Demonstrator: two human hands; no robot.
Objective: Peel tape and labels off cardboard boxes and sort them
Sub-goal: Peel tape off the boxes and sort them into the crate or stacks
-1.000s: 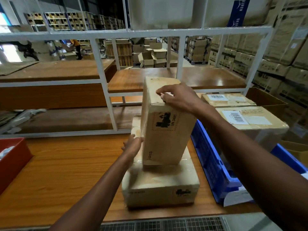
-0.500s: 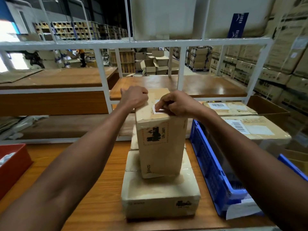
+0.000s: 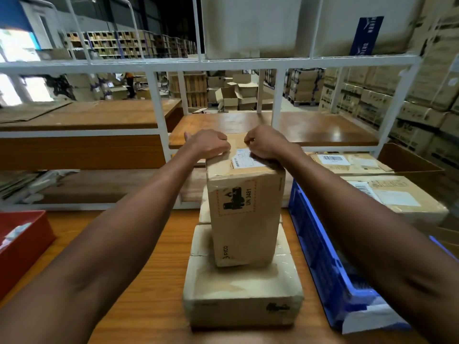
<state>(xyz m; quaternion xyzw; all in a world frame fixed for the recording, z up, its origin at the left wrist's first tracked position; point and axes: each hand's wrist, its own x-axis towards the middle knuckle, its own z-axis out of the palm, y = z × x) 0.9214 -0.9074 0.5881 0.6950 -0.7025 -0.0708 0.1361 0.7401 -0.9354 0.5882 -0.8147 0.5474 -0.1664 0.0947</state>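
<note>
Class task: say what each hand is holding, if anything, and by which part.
The left hand grips the upright box by its top left edge. The right hand pinches the label on top.

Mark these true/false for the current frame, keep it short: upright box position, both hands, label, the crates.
1. The upright UN 3481 box stands on a flat box. True.
2. The left hand hangs free beside the box. False: it rests curled on the box's top left edge.
3. The right hand is at the white shipping label on the box top. True; whether it has an edge pinched cannot be made out.
4. The blue crate sits left of the boxes. False: it is on the right; the red bin is on the left.
5. The label is fully peeled off. False: it lies on the box top.
</note>
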